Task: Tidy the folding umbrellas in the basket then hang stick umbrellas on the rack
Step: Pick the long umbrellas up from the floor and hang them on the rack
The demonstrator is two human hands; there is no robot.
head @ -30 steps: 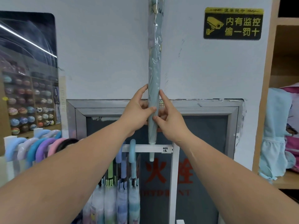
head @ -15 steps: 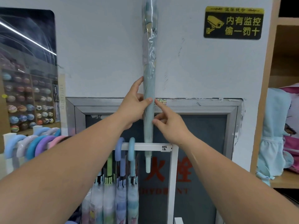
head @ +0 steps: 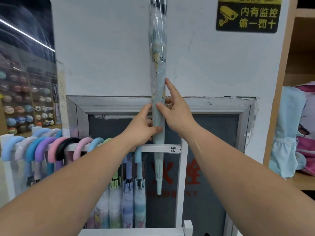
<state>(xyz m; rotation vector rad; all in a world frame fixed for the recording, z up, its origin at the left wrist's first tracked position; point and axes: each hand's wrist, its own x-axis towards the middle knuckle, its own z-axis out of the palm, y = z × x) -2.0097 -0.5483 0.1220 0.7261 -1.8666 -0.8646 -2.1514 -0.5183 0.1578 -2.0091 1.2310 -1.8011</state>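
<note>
A long pale blue-green stick umbrella in a clear plastic sleeve (head: 158,79) stands upright against the white wall, directly above the right end of the white metal rack (head: 183,181). Its pointed tip points down. The lower part crosses the rack's horizontal bar and ends below it, just left of the rack's upright post. The top runs out of view.

Both hands are clamped on the umbrella's shaft just above the rack bar, one above the other and close together. The left hand (head: 142,127) is the lower one, wrapped round the shaft from the left with its thumb laid across the front. The right hand (head: 176,114) holds from the right. Its thumb presses the front of the shaft, its forefinger lies straight up along the umbrella's right edge, and its other fingers curl behind.

Left of the hands, a row of hung stick umbrellas with curved pastel and black handles (head: 51,149) is hooked over the same bar, with more wrapped canopies hanging below it. Behind the rack is a grey metal-framed panel with red characters (head: 119,106). Above and right of the rack, a black-and-yellow camera warning sign (head: 248,15) is fixed to the wall. Right of the rack, a pale blue fabric bag (head: 288,133) sits on a wooden shelf.
</note>
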